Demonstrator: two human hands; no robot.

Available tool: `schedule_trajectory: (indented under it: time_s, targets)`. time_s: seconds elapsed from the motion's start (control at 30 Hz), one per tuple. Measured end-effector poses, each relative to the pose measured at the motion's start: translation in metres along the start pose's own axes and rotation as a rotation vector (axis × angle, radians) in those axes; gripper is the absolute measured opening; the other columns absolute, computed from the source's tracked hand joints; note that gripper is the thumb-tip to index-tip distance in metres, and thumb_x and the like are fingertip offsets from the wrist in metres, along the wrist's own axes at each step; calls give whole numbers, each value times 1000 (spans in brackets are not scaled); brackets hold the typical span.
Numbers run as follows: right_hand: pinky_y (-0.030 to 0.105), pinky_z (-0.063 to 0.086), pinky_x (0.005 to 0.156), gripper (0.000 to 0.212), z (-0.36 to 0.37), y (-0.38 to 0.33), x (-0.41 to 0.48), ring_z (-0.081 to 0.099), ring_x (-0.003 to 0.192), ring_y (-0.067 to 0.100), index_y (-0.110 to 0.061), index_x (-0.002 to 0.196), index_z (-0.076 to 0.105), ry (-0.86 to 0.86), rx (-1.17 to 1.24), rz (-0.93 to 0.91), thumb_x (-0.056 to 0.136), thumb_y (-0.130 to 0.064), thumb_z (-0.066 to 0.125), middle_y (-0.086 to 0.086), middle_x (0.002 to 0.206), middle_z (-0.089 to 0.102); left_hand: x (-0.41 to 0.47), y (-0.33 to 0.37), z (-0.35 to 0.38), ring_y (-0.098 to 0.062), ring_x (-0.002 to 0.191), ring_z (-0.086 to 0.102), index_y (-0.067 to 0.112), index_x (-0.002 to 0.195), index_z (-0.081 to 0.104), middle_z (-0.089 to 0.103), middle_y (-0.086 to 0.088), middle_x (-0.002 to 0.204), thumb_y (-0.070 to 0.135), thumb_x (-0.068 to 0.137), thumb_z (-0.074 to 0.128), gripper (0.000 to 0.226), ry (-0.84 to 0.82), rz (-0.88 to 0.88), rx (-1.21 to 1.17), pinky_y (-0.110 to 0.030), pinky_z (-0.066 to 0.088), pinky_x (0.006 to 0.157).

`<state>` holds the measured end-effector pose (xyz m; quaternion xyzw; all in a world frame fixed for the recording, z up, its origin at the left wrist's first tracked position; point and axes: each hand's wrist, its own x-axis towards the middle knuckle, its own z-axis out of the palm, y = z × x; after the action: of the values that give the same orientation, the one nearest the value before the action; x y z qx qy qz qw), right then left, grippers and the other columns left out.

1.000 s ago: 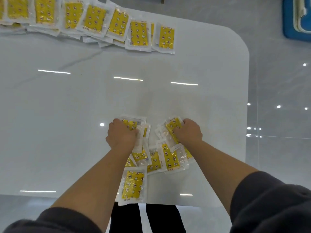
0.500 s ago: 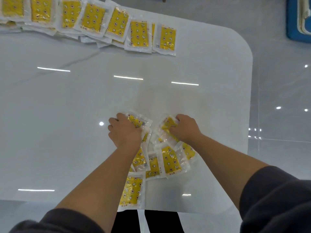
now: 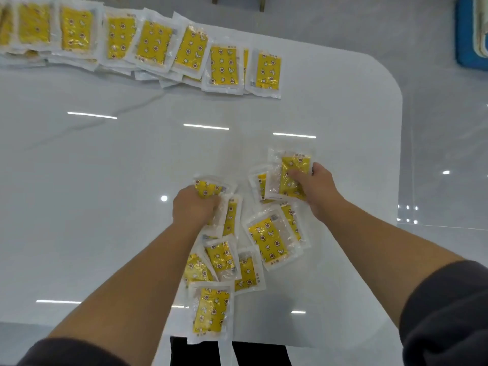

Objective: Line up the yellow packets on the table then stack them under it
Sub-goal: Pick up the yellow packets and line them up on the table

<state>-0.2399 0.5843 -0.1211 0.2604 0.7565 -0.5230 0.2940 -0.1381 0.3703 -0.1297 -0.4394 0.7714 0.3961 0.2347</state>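
In the left grip (image 3: pixel 195 207), fingers curled tight: one crumpled yellow packet (image 3: pixel 208 189), at the far left corner of the loose pile (image 3: pixel 266 241). In the right grip (image 3: pixel 319 194), held between thumb and curled fingers: a second packet (image 3: pixel 295 165), at the pile's far right. Scattered and overlapping by the near edge of the white table (image 3: pixel 105 194), the rest of that pile, with the nearest packet (image 3: pixel 210 313) overhanging the edge. Along the far edge, well apart from both grips: a long overlapping row of packets (image 3: pixel 158 46).
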Motion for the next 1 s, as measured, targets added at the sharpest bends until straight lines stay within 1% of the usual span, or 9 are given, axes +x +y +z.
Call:
schedule_trajectory:
  time_s: [0.1,0.2,0.27,0.33,0.47,0.6,0.7,0.83,1.0]
  targets:
    - [43,58,82,13,0,-11,7,69,91,24,-17,99,62,16,184,5,87,-14,68,8,103,69,8,6,-22,-20,82,60,14,97,67,64,1,88,33,82,71,25,75,89,-101,-29,46,68]
    - [44,57,84,14,4,-21,15,69,92,24,-19,101,60,57,290,59,90,-13,65,7,104,69,22,7,-32,-22,94,60,15,111,60,62,1,102,33,81,73,37,95,74,-183,-39,52,86]
    - [47,56,87,16,11,-21,18,68,94,26,-20,100,60,56,218,88,88,-12,66,8,105,68,27,6,-34,-25,97,60,14,111,54,60,-3,103,21,82,72,35,99,42,-220,-44,53,86]
    - [48,55,89,16,20,-17,17,68,97,30,-19,96,62,8,115,98,86,-10,68,11,104,69,31,3,-32,-26,94,60,13,111,52,59,-4,100,11,81,70,35,106,30,-245,-41,54,81]
    - [37,58,78,16,40,-10,6,69,86,24,-16,91,65,-29,-149,-20,79,-10,75,6,90,70,38,-2,-31,-24,90,61,16,103,50,59,-2,96,7,81,71,32,96,29,-322,-40,54,80]
    - [37,57,79,17,57,-14,4,67,86,23,-14,92,63,42,-300,-70,80,-8,72,6,90,68,45,-7,-38,-24,91,62,18,101,50,59,1,94,5,81,71,33,82,19,-419,-42,55,82]
    - [41,58,81,18,68,-26,6,68,89,26,-15,93,62,24,-141,12,81,-4,71,9,96,69,55,-7,-55,-22,92,62,20,107,50,60,1,97,1,82,67,36,52,-39,-565,-38,53,78]
    - [42,58,77,34,89,-54,8,69,95,28,-4,117,60,-232,349,178,84,3,66,14,110,69,78,-7,-94,-23,94,67,21,120,54,67,-4,107,-2,83,64,45,-66,-67,-710,-45,56,83]
    - [41,57,79,48,148,-87,4,67,103,28,-3,125,58,-470,382,209,78,-5,66,15,119,67,109,-2,-161,-25,96,67,19,122,56,68,-8,109,-7,85,60,45,-161,-22,-793,-46,56,84]
